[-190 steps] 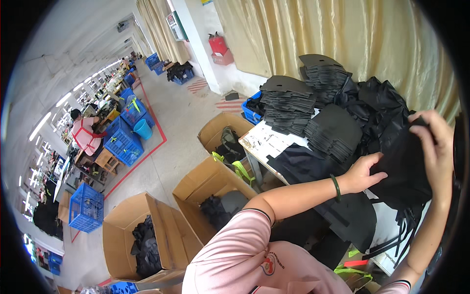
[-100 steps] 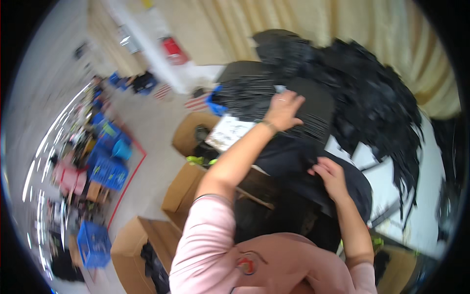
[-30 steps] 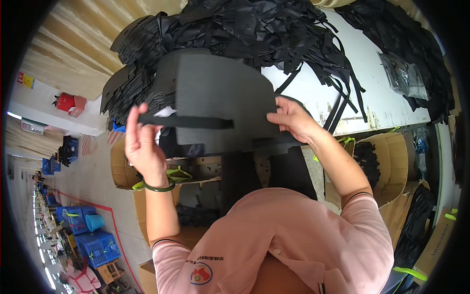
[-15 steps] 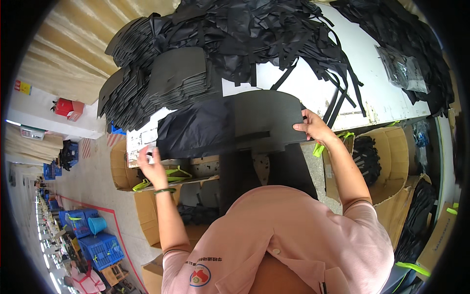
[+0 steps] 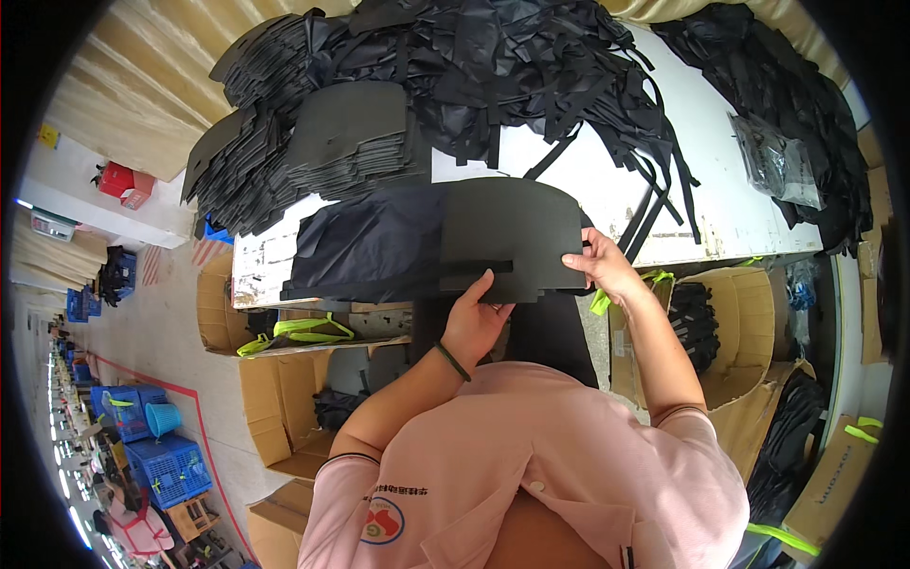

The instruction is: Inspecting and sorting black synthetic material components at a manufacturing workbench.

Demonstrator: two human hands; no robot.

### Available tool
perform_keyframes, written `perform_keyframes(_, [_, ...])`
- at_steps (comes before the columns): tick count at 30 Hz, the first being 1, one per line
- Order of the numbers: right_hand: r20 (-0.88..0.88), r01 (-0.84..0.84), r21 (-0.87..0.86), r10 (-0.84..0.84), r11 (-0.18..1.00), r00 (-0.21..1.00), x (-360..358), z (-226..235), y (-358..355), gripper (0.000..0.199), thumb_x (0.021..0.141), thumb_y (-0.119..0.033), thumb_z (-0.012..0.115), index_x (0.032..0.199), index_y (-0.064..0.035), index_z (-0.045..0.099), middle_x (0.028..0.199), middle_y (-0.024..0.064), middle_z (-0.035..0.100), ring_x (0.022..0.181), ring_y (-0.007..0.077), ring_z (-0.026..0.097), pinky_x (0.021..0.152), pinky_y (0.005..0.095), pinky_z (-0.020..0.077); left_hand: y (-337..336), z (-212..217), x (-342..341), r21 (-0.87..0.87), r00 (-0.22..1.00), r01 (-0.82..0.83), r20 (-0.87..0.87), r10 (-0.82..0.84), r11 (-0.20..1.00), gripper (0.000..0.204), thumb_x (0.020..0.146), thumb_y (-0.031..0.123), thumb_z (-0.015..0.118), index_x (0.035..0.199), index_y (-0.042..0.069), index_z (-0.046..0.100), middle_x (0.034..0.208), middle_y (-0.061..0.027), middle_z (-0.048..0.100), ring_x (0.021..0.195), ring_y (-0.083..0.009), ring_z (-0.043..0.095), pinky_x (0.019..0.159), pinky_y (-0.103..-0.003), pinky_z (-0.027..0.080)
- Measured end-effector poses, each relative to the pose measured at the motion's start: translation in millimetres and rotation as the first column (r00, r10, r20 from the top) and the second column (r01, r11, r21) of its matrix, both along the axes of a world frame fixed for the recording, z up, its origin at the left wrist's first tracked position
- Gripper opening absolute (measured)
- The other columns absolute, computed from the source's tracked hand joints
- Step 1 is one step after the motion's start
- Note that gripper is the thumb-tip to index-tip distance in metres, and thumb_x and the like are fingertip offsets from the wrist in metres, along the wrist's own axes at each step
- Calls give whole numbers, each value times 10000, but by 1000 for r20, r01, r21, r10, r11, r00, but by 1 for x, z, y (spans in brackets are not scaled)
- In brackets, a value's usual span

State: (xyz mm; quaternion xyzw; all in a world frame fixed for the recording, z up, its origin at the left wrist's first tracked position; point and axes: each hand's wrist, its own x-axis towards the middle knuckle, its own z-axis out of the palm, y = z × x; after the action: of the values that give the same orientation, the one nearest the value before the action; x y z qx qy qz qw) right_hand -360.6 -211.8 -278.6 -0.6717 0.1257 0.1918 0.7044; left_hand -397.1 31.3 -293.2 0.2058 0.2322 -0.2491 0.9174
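A dark grey foam panel [image 5: 512, 223] with a rounded far corner and a dark slot is held at the table's near edge. My right hand [image 5: 605, 266] pinches its right edge between thumb and fingers. At the lower edge, just under the slot, my left hand [image 5: 476, 318] grips the panel with its thumb on top and its fingers mostly hidden beneath. Wrinkled black fabric [image 5: 370, 237] adjoins the panel on the left and lies along the table's edge, with a band along its near side. Whether the panel sits inside the fabric cannot be made out.
Stacked dark foam panels [image 5: 348, 123] stand at the back left of the white table [image 5: 607, 180]. Black fabric pieces with straps [image 5: 512, 71] are heaped behind. A clear plastic bag [image 5: 777, 161] lies at the right. Cardboard boxes [image 5: 735, 313] stand below the table on both sides.
My left hand has left the fabric's far left end and moved right to the panel's lower edge, where it now grips. My right hand stays at the panel's right edge.
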Motion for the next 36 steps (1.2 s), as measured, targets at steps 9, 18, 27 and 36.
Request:
perform_keyframes(9, [268,30,-276,47,961,962,-2,-12,5,384,833,3,692,1135,9,455,840,73,642,703,102,589,646,257,477,-1,-8,1,37,995,99,-17,-99,994,238,937,143,565,1147,31,547,1134,-90,613,1053,-228,590,932,-394,489])
perform_keyframes(18, [252,25,-366,73,930,965,-2,-16,4,386,815,-28,707,1116,29,473,840,113,634,739,155,607,687,294,487,0,-5,-2,45,984,177,-19,-177,983,333,932,182,575,1225,41,507,1220,-98,565,1133,-251,538,974,-431,448])
perform_keyframes(27, [212,36,-357,43,933,976,0,-8,6,389,808,-35,718,1114,29,487,804,88,615,702,138,580,668,278,476,1,-11,2,38,982,186,-32,-184,982,355,947,229,558,1242,39,502,1221,-104,568,1147,-253,532,1011,-436,425])
perform_keyframes(36, [113,-69,-668,193,741,975,9,2,-23,392,804,-223,756,1086,-44,552,736,71,584,679,191,555,625,320,438,27,35,-1,854,199,411,257,-946,319,456,932,352,589,1274,52,548,1244,-169,592,1212,-318,523,1059,-425,375])
